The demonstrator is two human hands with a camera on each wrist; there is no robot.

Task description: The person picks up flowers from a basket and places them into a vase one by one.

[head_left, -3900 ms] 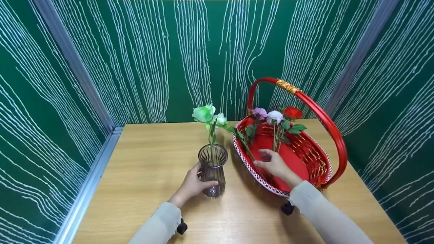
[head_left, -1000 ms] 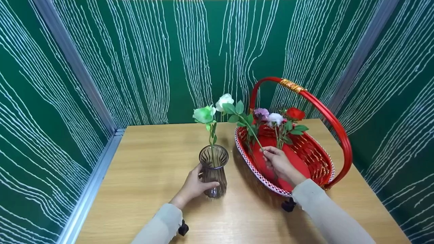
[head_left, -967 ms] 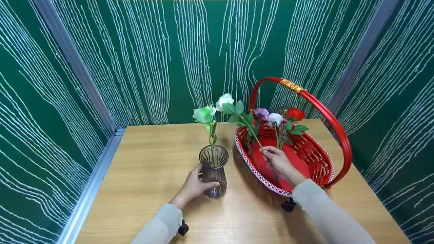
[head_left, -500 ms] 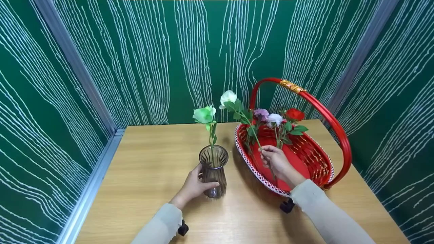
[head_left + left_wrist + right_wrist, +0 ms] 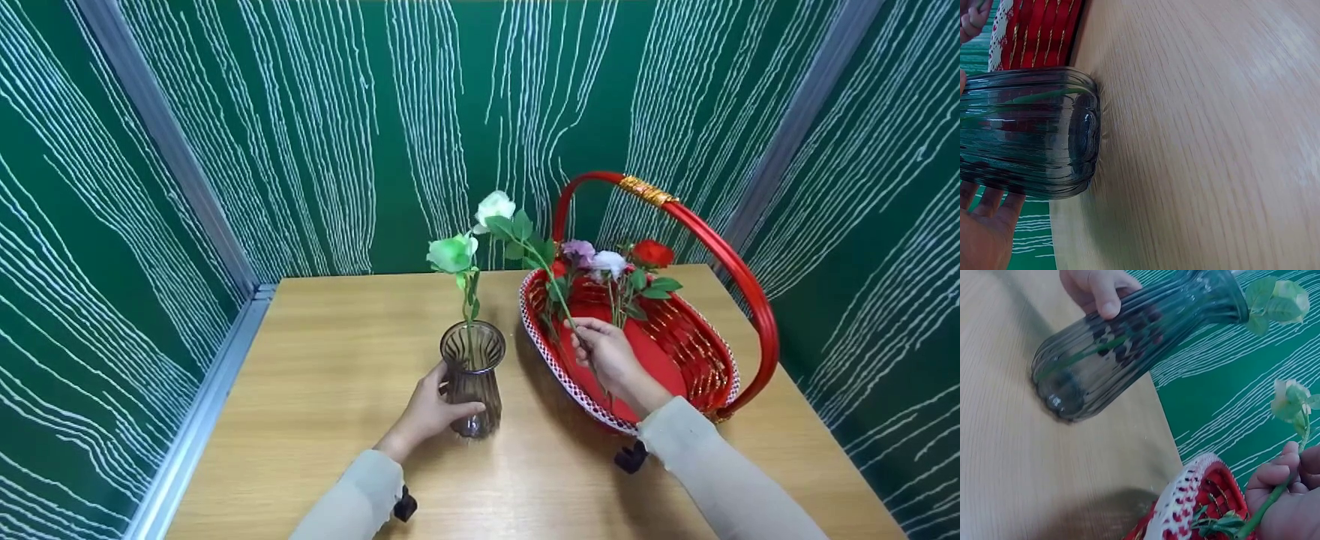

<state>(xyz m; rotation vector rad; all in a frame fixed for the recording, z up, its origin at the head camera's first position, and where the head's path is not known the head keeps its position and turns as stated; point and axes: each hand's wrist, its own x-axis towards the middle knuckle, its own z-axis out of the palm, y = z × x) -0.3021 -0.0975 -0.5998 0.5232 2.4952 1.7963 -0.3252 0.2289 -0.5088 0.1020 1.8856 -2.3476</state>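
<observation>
A smoky ribbed glass vase (image 5: 475, 397) stands upright on the wooden table. My left hand (image 5: 427, 412) grips its side, thumb across the front. One green-tinged artificial rose (image 5: 452, 253) stands in it, its stem showing through the glass. Above the basket, my right hand (image 5: 611, 356) pinches the stem of a white artificial rose (image 5: 495, 210), which leans up and left with its bloom beside the green one. In the right wrist view, curled fingers (image 5: 1275, 475) wrap the green stem. The red wicker basket (image 5: 709, 345) sits under that hand.
Inside the basket lie a purple flower (image 5: 578, 251), a white flower (image 5: 608, 263) and a red flower (image 5: 652, 253). The tall red handle (image 5: 750, 292) arches over the basket's right side. Green walls (image 5: 420, 112) with white streaks enclose the table (image 5: 337, 360).
The right hand has taken hold of the white rose's stem and lifted it up from the basket, most recently shifting slightly left. The left hand stays on the vase.
</observation>
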